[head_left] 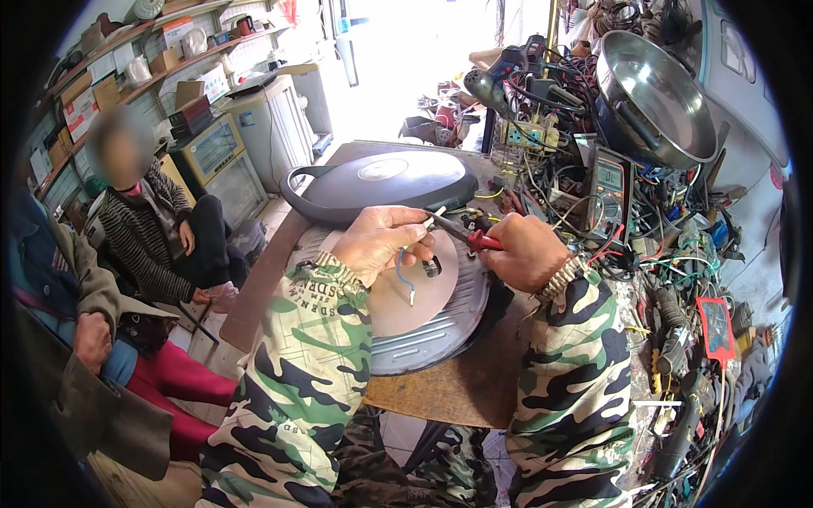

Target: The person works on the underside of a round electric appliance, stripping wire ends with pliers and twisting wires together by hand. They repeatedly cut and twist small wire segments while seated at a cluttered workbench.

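Observation:
My left hand (385, 241) pinches a thin wire with a pale sleeve (437, 215) between thumb and fingers. A blue wire (401, 269) with a white end hangs below those fingers. In the fist of my right hand (529, 251) is a red-handled tool (483, 240); its slim dark metal end reaches the pinched wire. Whether it is pliers or a screwdriver, I cannot tell. Both hands are above a round appliance part (423, 300) with a flat beige disc and a ribbed metal rim. Behind it lies a dark oval cover (406, 173) with a loop handle.
The parts lie on a brown wooden table (440, 394). On the right are a multimeter (610, 188), a large steel pan (656, 102), tangled cables and a red-framed item (715, 328). Two people sit to the left, one in a striped top (148, 229). Shelves and cabinets stand behind them.

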